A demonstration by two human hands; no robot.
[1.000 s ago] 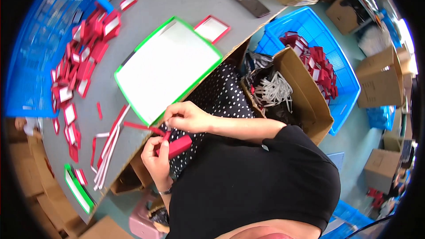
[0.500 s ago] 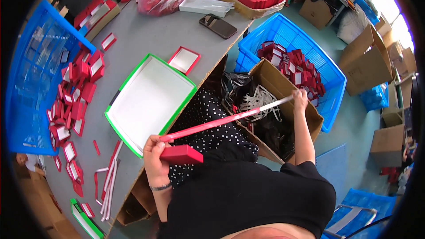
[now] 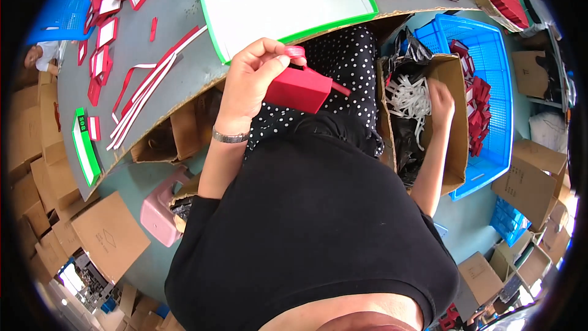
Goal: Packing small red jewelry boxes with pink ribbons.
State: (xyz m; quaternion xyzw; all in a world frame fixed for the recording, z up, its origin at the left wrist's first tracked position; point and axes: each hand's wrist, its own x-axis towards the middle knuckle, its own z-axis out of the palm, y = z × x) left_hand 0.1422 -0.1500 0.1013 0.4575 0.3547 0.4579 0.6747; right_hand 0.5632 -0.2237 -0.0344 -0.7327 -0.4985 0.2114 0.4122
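Your left hand (image 3: 254, 76) has its fingers (image 3: 283, 61) curled tight around the upper edge of a small red box (image 3: 300, 89), holding it above your lap just off the front edge of the grey desk (image 3: 184, 79). Your right hand (image 3: 441, 101) reaches down into the brown cardboard carton (image 3: 456, 129) and rests on the heap of white strips (image 3: 409, 98), though you cannot tell here whether its fingers have closed on any. On the desk lie a white tray with a green rim (image 3: 288, 0) and loose red-and-white strips (image 3: 147, 86), while a blue crate (image 3: 496, 86) of red pieces stands just beyond the carton.
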